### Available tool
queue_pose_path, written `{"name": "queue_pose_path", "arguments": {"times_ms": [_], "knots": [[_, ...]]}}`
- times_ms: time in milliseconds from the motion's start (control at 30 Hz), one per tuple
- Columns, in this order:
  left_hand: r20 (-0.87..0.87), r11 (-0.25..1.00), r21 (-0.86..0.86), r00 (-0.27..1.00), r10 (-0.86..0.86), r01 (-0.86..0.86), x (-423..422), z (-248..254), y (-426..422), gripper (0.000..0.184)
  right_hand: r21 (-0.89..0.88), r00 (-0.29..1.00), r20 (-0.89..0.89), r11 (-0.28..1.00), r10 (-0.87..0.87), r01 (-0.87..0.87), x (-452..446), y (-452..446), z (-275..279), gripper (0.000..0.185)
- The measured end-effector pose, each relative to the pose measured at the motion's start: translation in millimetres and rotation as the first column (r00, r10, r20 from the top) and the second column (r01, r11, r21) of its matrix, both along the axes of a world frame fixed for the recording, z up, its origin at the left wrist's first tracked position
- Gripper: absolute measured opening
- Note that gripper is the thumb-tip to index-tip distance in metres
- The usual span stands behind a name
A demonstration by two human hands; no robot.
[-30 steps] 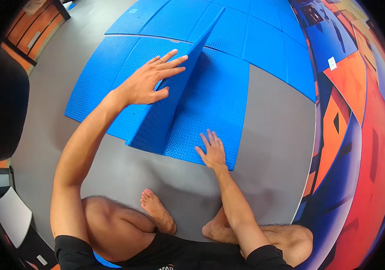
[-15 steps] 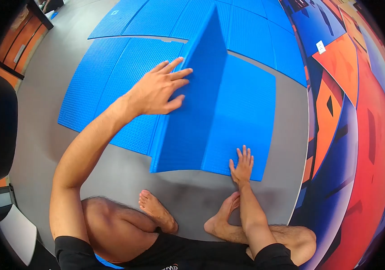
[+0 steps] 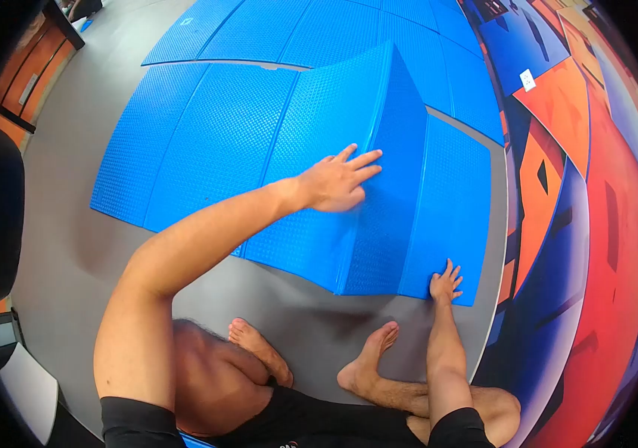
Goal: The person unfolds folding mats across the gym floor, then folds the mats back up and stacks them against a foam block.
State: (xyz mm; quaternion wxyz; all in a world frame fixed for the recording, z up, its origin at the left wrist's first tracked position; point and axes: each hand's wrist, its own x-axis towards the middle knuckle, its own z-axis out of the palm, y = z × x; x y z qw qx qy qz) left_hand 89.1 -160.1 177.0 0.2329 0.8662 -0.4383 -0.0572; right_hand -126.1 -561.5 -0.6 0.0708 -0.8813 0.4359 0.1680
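A blue folding foam mat with a textured surface lies in panels on the floor, one fold raised as a ridge. My left hand rests on the raised part near the ridge, fingers spread and palm down. At the near right corner of the mat, my right hand presses on the flat end panel with its fingers apart. Neither hand grips anything.
Another blue mat lies beyond this one. A painted wall with a white outlet runs along the right. Grey floor, dark and orange furniture are at left. My bare feet are near the mat's front edge.
The mat's upright panel has lowered and its ridge shifted right; the end panel slid toward the wall. Both my hands moved right, the left one also nearer to me.
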Motion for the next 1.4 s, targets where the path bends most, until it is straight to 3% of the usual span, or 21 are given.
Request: {"name": "queue_pose_path", "arguments": {"times_ms": [33,100,167,233,267,367,467,500,600,700,800,900,1000,1100,1400], "knots": [[0.056,0.999,-0.039,0.998,-0.007,0.009,-0.6,-12.7,-4.8,0.057,0.009,0.994,-0.020,0.994,-0.105,0.105,13.2,3.8,8.8,0.068],[0.007,0.999,0.019,0.999,-0.038,0.038,-0.6,-25.2,-10.0,0.058,0.147,0.992,-0.003,0.981,-0.124,0.123,41.9,26.4,35.8,0.071],[-0.055,0.991,0.134,0.998,-0.021,0.028,-8.1,-23.1,-13.2,0.058,0.346,0.904,0.398,0.887,0.156,-0.305,58.6,19.8,-9.5,0.078],[-0.037,0.976,0.216,0.999,-0.023,0.030,-14.5,-26.0,-16.4,0.061,0.566,0.863,0.505,0.755,-0.001,-0.331,84.2,84.1,39.7,0.089],[-0.026,0.965,0.260,0.999,-0.024,0.030,-16.5,-26.9,-16.0,0.063,0.514,0.861,0.505,0.784,0.053,-0.349,90.5,100.7,39.7,0.094],[0.014,0.992,0.126,1.000,0.008,-0.010,-13.2,-67.3,-4.2,0.072,0.453,0.890,0.430,0.818,0.149,-0.355,88.2,126.2,45.4,0.109],[-0.130,0.988,0.153,0.990,0.051,-0.031,-10.8,-80.9,22.5,0.082,0.429,0.927,0.297,0.836,0.227,-0.342,78.0,127.7,44.7,0.122],[-0.160,0.964,0.262,0.984,0.078,-0.034,-10.8,-87.9,34.7,0.083,0.419,0.935,0.248,0.842,0.254,-0.340,74.9,126.6,43.1,0.127],[-0.228,0.814,0.580,0.954,0.193,-0.026,-14.2,-98.9,73.9,0.088,0.373,0.935,0.197,0.859,0.296,-0.351,70.4,118.0,30.3,0.134],[-0.119,0.477,0.877,0.933,0.339,-0.062,-18.7,-103.2,103.8,0.088,0.337,0.938,0.154,0.876,0.311,-0.346,75.0,114.9,23.5,0.138],[-0.038,0.349,0.918,0.835,0.548,-0.187,-16.8,-125.1,136.0,0.086,0.347,0.944,0.095,0.878,0.316,-0.329,83.1,114.1,25.2,0.142],[-0.120,0.359,0.925,0.801,0.586,-0.125,-14.7,-120.1,154.9,0.085,0.313,0.945,0.110,0.892,0.308,-0.327,89.9,112.5,19.4,0.144],[-0.149,0.470,0.878,0.883,0.446,-0.089,-15.9,-141.9,173.9,0.087,0.314,0.946,0.111,0.893,0.304,-0.323,98.4,106.1,17.3,0.144],[-0.215,0.523,0.848,0.846,0.488,-0.086,-12.9,-143.4,171.2,0.088,0.289,0.948,0.108,0.903,0.300,-0.319,106.2,98.8,15.8,0.145],[-0.238,0.584,0.806,0.853,0.465,-0.094,-4.7,-145.9,173.0,0.089,0.299,0.946,0.092,0.897,0.311,-0.325,126.4,86.2,24.4,0.143]]}}
